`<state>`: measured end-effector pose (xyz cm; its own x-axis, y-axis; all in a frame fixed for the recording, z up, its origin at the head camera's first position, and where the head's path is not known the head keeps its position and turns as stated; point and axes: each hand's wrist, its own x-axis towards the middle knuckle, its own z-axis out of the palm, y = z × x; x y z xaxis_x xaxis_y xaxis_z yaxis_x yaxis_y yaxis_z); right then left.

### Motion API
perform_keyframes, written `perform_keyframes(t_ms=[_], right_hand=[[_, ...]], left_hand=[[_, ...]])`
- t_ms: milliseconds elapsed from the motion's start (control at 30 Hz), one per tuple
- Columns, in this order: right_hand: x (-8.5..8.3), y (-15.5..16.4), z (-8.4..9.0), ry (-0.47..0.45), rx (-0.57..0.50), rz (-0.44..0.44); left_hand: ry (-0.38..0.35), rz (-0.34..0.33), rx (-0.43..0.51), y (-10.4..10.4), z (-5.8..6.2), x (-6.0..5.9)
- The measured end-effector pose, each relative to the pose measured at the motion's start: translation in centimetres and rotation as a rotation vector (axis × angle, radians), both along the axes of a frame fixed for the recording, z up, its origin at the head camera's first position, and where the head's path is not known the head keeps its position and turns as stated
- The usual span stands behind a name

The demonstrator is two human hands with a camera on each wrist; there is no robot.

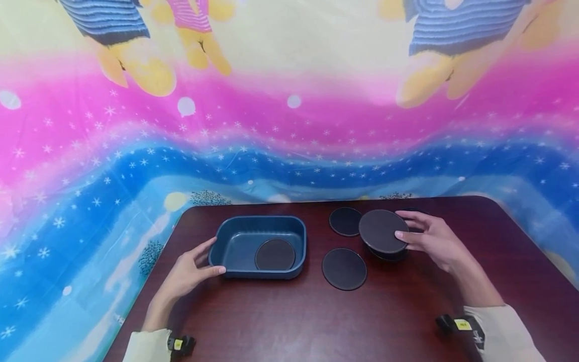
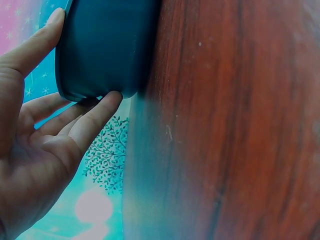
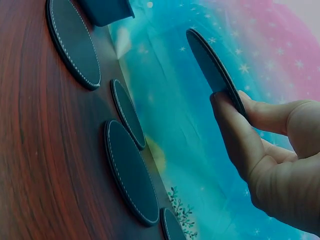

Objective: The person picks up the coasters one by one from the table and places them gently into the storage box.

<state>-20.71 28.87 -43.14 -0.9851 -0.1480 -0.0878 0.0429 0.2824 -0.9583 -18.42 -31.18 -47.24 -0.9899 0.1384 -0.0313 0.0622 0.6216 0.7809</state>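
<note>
My right hand pinches a round dark coaster by its right edge, thumb on one face and fingers behind. In the right wrist view, the held coaster is raised above the table. On the left, my left hand holds the end of a rectangular dark blue dish, thumb at the near rim and fingers along the side. The left wrist view shows fingertips against the outer wall of the dish. Inside the dish, toward its right, lies another coaster.
Between the dish and my right hand, one coaster lies in front and another behind. A stitched coaster lies beneath the held one; a further coaster is partly cut off. Patterned cloth hangs behind the brown table.
</note>
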Motion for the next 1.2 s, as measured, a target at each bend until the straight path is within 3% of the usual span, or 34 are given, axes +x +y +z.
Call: perform_keyframes(t_ms=[1200], right_hand=[[-0.6, -3.9, 0.7, -0.016, -0.077, 0.025]], left_hand=[[0.005, -0.007, 0.015, 0.1, 0.0, 0.1]])
